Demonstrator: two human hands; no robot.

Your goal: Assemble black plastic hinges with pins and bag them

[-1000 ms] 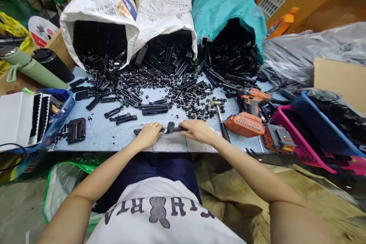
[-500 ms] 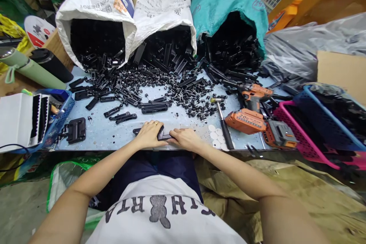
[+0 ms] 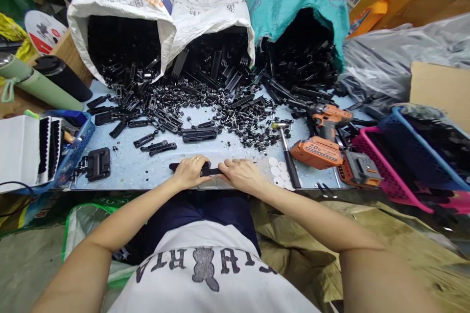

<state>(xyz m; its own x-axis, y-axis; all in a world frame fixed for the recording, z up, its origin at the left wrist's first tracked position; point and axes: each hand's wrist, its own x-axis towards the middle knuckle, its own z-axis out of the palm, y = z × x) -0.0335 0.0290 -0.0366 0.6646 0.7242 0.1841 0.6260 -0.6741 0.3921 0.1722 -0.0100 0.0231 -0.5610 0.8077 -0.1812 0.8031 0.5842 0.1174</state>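
A long black plastic part (image 3: 210, 171) lies crosswise near the front edge of the table, gripped from both ends. My left hand (image 3: 191, 172), with a ring on one finger, is closed over its left portion, and a dark end pokes out beyond the knuckles. On the other side my right hand (image 3: 240, 174) wraps the right portion, thumb toward the middle. The fingers cover much of the part. Behind the hands rest several black hinged arms (image 3: 199, 134). A hammer (image 3: 288, 156) and white round discs (image 3: 279, 172) are to the right of my right hand.
Three sacks (image 3: 211, 0) spill black parts and screws (image 3: 249, 124) across the back. An orange cordless drill (image 3: 321, 134) and a spare battery (image 3: 362, 171) lie right, beside a pink basket (image 3: 391, 176) and a blue basket (image 3: 433, 146). Another blue basket (image 3: 82, 144) and bottles (image 3: 44, 85) are left.
The black part has been turned in my hands, showing a darker side between them. My right hand has curled further around it. The view has shifted slightly.
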